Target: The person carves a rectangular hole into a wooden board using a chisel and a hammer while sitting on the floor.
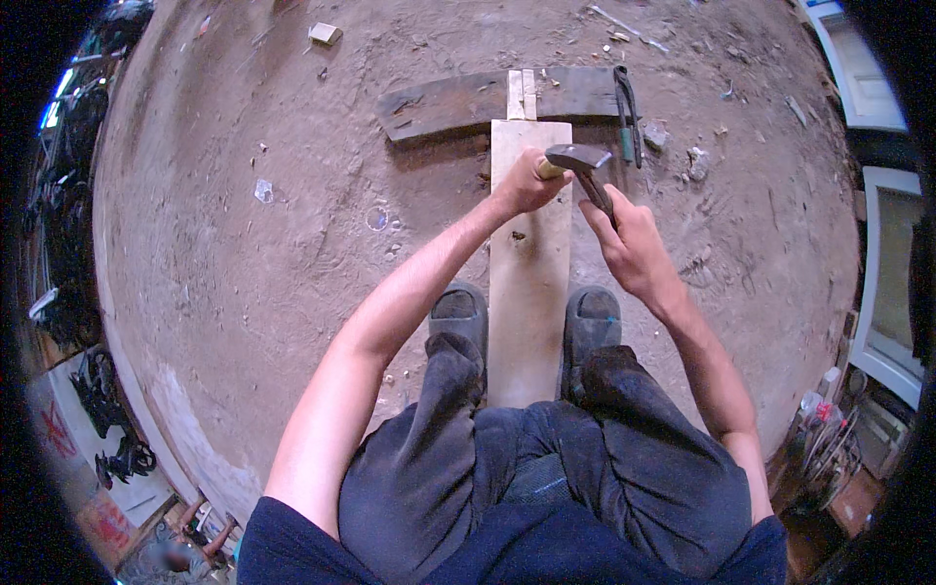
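Two hands are working over the pale plank, which is running lengthwise away from me between my feet. I'm seeing the hammer hanging just above the plank's far end, my right hand closing around its handle; my left hand is pinching a small wooden-handled tool upright beneath the head.

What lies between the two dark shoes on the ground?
In the head view, the pale wooden plank lies between the left shoe and the right shoe, running away from the person toward the dark board.
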A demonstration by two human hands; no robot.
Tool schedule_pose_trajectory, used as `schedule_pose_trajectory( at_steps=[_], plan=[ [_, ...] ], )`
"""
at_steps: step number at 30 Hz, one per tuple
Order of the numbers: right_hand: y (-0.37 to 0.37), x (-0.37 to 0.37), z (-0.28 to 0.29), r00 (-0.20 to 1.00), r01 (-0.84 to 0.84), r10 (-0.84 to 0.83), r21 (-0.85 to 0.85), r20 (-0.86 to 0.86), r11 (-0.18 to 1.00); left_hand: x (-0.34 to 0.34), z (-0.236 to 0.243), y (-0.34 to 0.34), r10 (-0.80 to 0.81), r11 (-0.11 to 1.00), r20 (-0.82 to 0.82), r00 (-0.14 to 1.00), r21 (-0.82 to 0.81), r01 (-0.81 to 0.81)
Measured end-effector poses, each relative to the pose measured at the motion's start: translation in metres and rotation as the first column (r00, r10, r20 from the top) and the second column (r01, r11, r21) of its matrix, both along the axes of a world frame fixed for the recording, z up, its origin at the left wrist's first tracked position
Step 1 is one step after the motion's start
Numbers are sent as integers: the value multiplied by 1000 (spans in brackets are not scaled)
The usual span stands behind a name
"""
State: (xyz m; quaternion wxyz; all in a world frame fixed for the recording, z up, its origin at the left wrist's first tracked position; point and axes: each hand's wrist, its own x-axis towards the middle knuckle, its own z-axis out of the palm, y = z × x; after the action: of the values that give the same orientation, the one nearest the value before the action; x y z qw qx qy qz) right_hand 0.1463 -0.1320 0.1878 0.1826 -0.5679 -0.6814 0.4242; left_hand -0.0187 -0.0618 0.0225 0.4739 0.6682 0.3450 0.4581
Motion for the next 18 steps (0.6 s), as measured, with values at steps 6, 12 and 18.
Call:
schedule_pose_trajectory(
  at_steps=[6,12,18],
  plan=[
    [6,-1,-12,991,100,-102,-24,-82,995,5,-10,7,-33,992,-97,995,-128,21],
    [17,-4,-20,989,106,-104,15,-103,994,5,-16,14,10,998,-9,1000,-59,-11],
    [11,0,-16,991,102,-106,-46,-85,994,6,-13,10,12,998,-23,1000,-66,-13]
  ],
)
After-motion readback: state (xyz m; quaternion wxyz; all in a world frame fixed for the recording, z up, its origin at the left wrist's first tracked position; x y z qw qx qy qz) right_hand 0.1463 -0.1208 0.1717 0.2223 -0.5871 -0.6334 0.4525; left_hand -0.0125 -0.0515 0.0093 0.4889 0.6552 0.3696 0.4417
